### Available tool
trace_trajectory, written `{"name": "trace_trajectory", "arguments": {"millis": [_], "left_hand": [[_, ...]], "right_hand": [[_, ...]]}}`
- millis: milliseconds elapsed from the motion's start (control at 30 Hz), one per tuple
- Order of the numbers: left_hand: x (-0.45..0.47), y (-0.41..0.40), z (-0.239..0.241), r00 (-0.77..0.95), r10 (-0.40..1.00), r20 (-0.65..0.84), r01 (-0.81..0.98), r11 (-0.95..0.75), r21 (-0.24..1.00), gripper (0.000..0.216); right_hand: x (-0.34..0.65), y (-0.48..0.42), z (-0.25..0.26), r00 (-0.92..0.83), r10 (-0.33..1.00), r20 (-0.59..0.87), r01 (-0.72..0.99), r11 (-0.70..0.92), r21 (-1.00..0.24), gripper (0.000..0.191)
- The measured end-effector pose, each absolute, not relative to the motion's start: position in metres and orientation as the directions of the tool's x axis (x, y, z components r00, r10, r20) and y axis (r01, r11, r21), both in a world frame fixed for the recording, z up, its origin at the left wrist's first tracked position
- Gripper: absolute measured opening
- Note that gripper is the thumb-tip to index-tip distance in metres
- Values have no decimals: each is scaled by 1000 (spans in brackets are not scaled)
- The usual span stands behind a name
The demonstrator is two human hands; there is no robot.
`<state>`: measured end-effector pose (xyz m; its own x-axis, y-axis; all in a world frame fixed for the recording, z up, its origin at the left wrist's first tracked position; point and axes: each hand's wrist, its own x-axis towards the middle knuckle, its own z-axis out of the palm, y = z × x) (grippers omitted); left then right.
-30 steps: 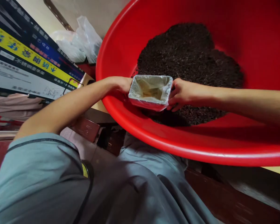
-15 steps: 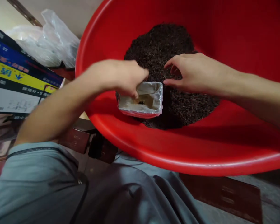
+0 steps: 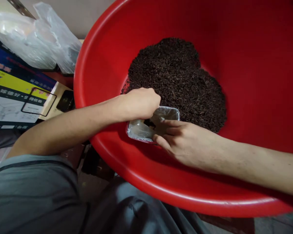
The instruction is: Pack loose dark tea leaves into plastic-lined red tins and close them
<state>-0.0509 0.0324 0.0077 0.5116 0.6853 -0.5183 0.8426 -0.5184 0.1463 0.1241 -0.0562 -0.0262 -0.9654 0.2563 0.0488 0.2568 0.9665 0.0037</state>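
A small plastic-lined box point(image 3: 139, 130) sits in a large red basin, beside a heap of dark loose tea leaves point(image 3: 185, 84). My left hand point(image 3: 144, 102) is curled closed over the box's back left corner; its fingertips and thumb are hidden. Opposite it, my right hand point(image 3: 183, 138) grips the box's front right side, with the thumb at the front rim and fingers reaching over the opening. Some dark bits point(image 3: 150, 123) show inside the box below my left hand. The clear liner is folded over the rim.
The red basin's rim point(image 3: 136, 185) curves in front of my lap. To the left lie printed cardboard boxes point(image 3: 17, 94), a black rectangular frame point(image 3: 39, 100) and a small black object point(image 3: 65, 100). White plastic bags point(image 3: 48, 42) stand behind them.
My right hand has moved from above the tea leaves to the box's front right side and closed there. The left hand has curled tighter over the back corner. The view has shifted.
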Motion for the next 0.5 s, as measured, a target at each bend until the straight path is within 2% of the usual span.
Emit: {"name": "trace_trajectory", "arguments": {"millis": [133,233,267,300,367,400,433,467,500], "left_hand": [[-52,36,10,559,649,-517,810,-561,171,35],[-63,54,23,588,486,-647,745,-637,199,35],[-69,63,28,603,427,-674,728,-639,247,43],[-76,73,33,622,393,-677,721,-625,300,54],[-89,94,38,634,492,-597,754,-565,336,73],[-94,103,38,604,589,-536,791,-527,312,80],[-98,112,37,556,681,-477,830,-483,279,86],[-100,120,33,503,743,-442,864,-439,246,93],[-100,126,27,452,780,-432,892,-396,218,101]], "right_hand": [[129,-43,-22,-971,211,112,207,977,-44,28],[140,-22,-6,-941,167,293,132,982,-134,24],[146,-12,1,-898,206,388,155,975,-157,19],[154,-3,6,-819,299,489,238,954,-185,15],[174,19,11,-512,591,624,516,792,-327,12],[185,29,9,-298,739,605,647,622,-441,14],[196,40,4,-122,852,509,707,434,-558,23],[207,49,-5,-27,940,339,742,246,-623,37],[218,58,-16,19,988,155,777,83,-624,57]]}}
